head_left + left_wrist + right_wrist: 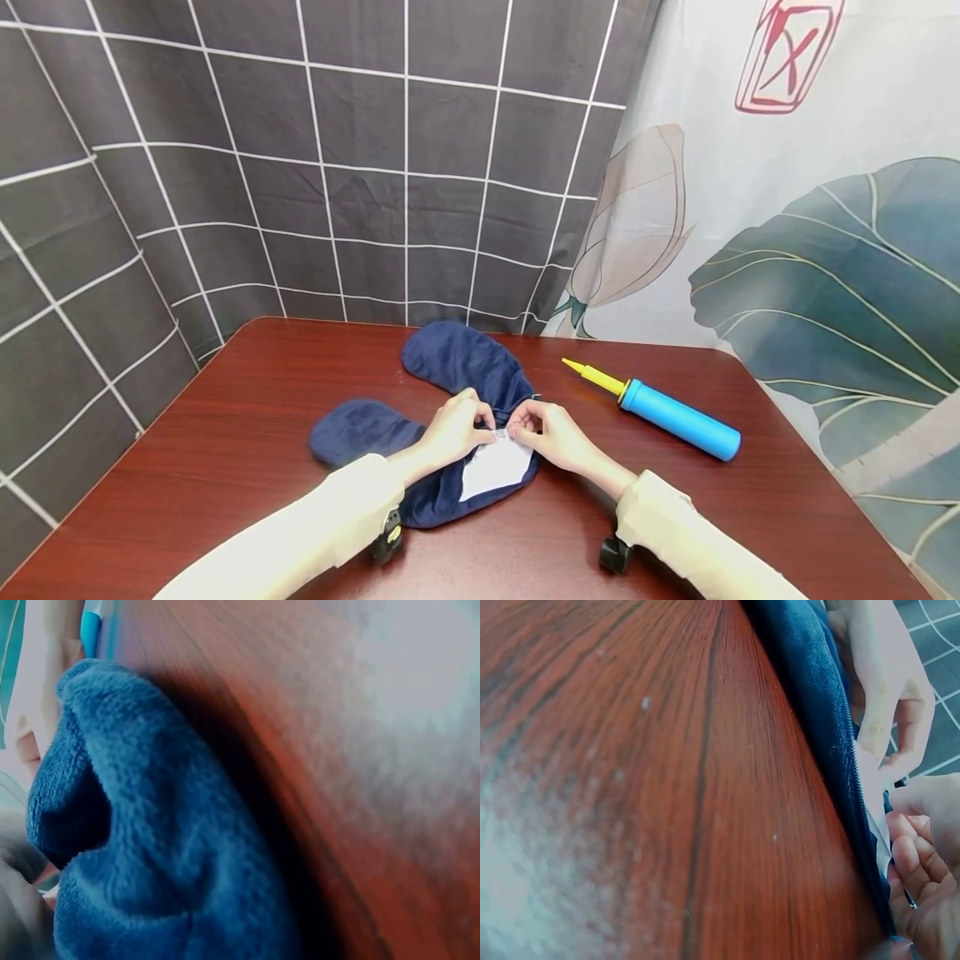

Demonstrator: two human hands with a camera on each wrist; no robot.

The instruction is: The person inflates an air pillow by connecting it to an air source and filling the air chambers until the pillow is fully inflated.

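Note:
A navy plush U-shaped neck pillow (360,433) lies on the table, its two arms toward the back and left. Through an opening edged by a zipper (861,780), its white inner piece (495,473) shows. At the upper edge of that white piece, my left hand (456,427) pinches it between thumb and fingers. Facing it closely, my right hand (553,433) pinches the same edge from the right. A small pale, clear-looking part sits between the fingertips, too small to make out. In the left wrist view, plush fabric (172,825) hides most of the fingers.
To the right of the pillow lies a blue hand pump (678,419) with a yellow nozzle pointing back left. The reddish-brown table (247,433) ends at a dark grid-patterned curtain (360,200) and a floral curtain (840,333).

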